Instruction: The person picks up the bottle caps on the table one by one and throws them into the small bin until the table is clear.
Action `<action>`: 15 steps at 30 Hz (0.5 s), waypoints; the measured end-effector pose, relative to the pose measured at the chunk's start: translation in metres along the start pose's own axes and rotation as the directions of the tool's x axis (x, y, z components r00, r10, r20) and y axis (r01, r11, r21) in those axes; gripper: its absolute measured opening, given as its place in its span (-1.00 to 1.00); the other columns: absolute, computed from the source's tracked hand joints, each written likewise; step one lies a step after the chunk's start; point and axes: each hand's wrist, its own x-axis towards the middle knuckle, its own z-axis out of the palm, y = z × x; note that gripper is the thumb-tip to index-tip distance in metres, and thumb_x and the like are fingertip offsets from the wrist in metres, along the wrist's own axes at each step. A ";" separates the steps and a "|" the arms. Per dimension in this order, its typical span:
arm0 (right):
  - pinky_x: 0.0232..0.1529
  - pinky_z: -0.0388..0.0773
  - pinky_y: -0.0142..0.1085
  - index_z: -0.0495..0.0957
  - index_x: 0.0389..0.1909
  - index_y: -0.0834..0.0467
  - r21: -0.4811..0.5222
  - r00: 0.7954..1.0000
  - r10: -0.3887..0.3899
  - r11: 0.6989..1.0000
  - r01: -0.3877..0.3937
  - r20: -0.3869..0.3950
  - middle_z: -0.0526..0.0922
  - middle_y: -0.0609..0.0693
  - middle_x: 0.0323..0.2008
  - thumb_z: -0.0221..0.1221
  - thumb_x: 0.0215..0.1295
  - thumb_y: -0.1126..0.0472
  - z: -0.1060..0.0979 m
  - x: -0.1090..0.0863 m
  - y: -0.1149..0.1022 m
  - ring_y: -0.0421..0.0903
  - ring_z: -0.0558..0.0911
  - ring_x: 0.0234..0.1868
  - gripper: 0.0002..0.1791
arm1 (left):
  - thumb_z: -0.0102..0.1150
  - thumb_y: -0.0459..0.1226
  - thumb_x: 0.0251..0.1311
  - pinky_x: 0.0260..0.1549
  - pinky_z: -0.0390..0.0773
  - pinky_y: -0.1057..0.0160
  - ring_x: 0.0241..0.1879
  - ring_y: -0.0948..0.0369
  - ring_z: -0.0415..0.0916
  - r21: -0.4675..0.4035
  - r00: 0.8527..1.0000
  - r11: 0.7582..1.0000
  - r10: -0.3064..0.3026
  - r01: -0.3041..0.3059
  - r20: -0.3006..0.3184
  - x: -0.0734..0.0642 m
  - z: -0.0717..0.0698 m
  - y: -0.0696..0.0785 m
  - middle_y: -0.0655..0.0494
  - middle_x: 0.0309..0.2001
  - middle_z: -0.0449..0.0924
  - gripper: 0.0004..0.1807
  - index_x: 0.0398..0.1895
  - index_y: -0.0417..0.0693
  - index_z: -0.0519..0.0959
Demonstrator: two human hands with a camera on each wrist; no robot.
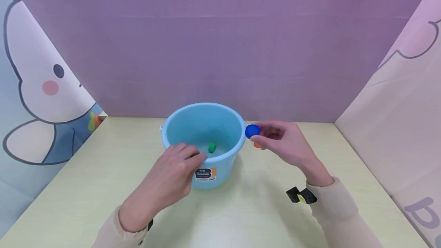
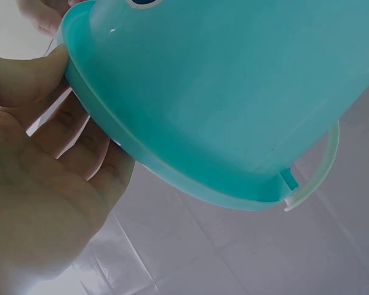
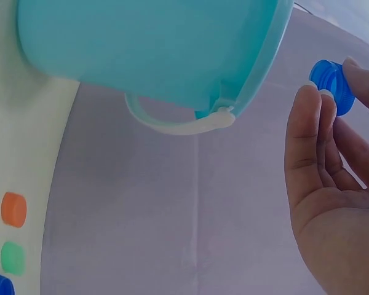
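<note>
A light blue bucket [image 1: 223, 169] stands on the table, and a green cap [image 1: 212, 147] lies on its bottom. At the near rim, my left hand [image 1: 172, 169] holds on, with the thumb and fingers on either side of the rim in the left wrist view. My right hand [image 1: 284, 141] pinches a blue bottle cap [image 3: 332, 86] between thumb and fingertips, just right of the bucket and about level with its rim. Its hollow side shows in the right wrist view.
On the table lie an orange cap [image 3: 13, 209], a green cap [image 3: 13, 258] and another blue cap [image 3: 1, 286], right of the bucket. A pale handle [image 3: 178, 126] hangs from the bucket. A purple backdrop [image 1: 220, 49] rises behind the table [image 1: 262, 217], with printed cloth at both sides.
</note>
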 end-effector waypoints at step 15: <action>-0.34 0.64 -0.23 0.70 0.07 0.13 -0.021 1.000 -0.012 1.000 0.012 -0.014 0.65 0.08 -0.36 0.43 0.25 0.14 0.009 0.012 -0.012 0.07 0.66 -0.39 -0.62 | 0.40 -0.55 0.03 -0.22 0.53 0.12 -0.25 0.12 0.48 0.006 1.000 1.000 -0.002 0.002 -0.010 0.000 0.001 0.000 0.11 -0.27 0.63 -0.69 -0.16 -0.11 0.70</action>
